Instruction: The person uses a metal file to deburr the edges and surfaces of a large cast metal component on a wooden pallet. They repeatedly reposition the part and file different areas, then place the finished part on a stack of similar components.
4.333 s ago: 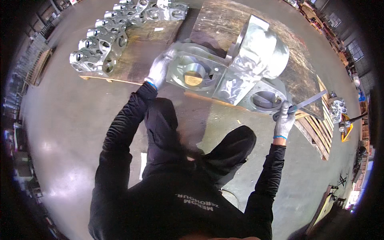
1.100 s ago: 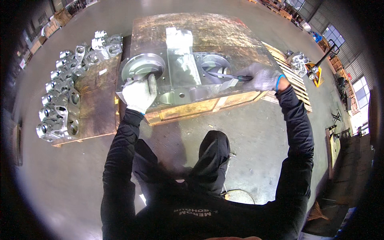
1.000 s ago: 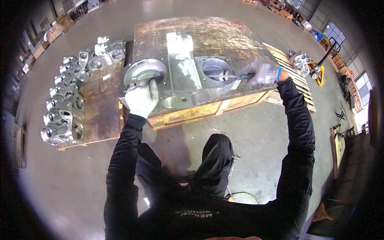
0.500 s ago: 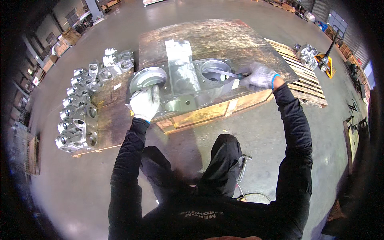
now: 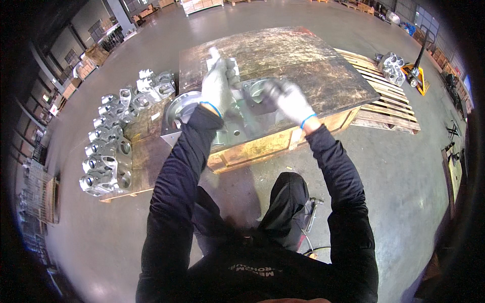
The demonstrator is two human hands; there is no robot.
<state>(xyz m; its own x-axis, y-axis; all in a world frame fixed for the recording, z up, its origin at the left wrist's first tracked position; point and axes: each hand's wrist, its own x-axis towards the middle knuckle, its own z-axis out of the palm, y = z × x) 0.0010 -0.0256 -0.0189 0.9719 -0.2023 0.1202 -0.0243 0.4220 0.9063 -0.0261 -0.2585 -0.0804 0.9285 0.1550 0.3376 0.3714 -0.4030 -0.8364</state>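
Observation:
A large silver metal casting (image 5: 237, 132) lies at the near edge of a dark-topped wooden crate (image 5: 303, 55). It has a round bore on either side of a raised middle part. My gloved left hand (image 5: 217, 87) is over that middle part, fingers drawn together. A pale tip shows above the hand; what it belongs to I cannot make out. To the right, my gloved right hand (image 5: 290, 100) is beside the right-hand bore. Motion smears its fingers, and the thin-bladed hand tool seen earlier cannot be made out now.
Several silver castings (image 5: 108, 146) stand in rows on a lower wooden board (image 5: 144, 169) at the left. At the right are a slatted pallet (image 5: 389, 111), more castings (image 5: 391, 68) and a yellow pallet jack (image 5: 417, 81). A metal tool (image 5: 312, 212) lies beside my leg.
My left hand has moved from the left-hand bore up to the casting's middle. My right hand has swung left and nearer the left hand, and the blade has left the right-hand bore.

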